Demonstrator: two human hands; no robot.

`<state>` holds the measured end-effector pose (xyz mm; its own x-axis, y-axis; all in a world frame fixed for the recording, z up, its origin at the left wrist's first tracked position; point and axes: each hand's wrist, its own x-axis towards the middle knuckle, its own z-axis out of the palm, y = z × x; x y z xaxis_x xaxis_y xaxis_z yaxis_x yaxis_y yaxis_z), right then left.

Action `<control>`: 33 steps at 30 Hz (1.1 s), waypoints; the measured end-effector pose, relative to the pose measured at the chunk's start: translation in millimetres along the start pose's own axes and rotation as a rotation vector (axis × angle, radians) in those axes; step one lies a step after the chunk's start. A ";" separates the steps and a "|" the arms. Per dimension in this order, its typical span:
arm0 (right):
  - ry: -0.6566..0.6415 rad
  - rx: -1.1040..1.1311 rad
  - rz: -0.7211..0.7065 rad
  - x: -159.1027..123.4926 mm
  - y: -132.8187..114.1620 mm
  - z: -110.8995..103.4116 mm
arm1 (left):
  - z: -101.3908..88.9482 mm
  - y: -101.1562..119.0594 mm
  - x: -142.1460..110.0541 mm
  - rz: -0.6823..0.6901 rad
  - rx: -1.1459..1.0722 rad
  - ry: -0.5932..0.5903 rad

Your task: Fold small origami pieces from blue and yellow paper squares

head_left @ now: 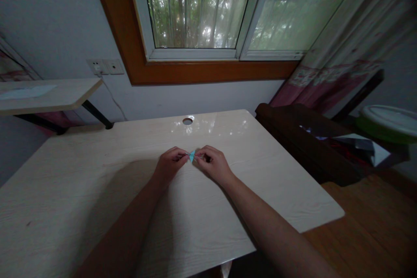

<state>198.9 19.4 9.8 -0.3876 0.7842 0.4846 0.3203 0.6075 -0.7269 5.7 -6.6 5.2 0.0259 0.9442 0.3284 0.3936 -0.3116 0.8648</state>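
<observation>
Between my two hands is a small light-blue folded piece (192,156), which looks like paper. My left hand (170,161) pinches its left end between thumb and forefinger. On the other side, my right hand (213,161) pinches the right end in the same way. Both hands are low over the pale wood-grain table (273,191), near its middle. The ends of the blue piece are hidden by my fingertips, and its exact shape is too small to make out.
A raised shelf (74,100) on black legs stands at the table's back left, with a sheet (29,91) on it. A round cable hole (187,121) lies near the back edge. Right of the table are dark wooden furniture (286,139) and a green tub with a pale lid (387,128).
</observation>
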 end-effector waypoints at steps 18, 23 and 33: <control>-0.039 -0.128 -0.103 -3.6 -1.4 2.2 | 0.3 -2.0 0.2 0.068 0.187 -0.059; -0.037 -0.185 -0.093 -4.9 -2.2 2.6 | 1.1 -2.7 -0.6 0.077 0.214 -0.059; -0.024 -0.145 -0.070 -5.4 -1.2 2.3 | 2.2 -2.8 -1.5 0.080 0.204 -0.071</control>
<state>198.6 14.1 6.9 -0.4333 0.7369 0.5189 0.4120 0.6740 -0.6131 6.6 -6.9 1.5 0.1266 0.9248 0.3589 0.5655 -0.3645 0.7398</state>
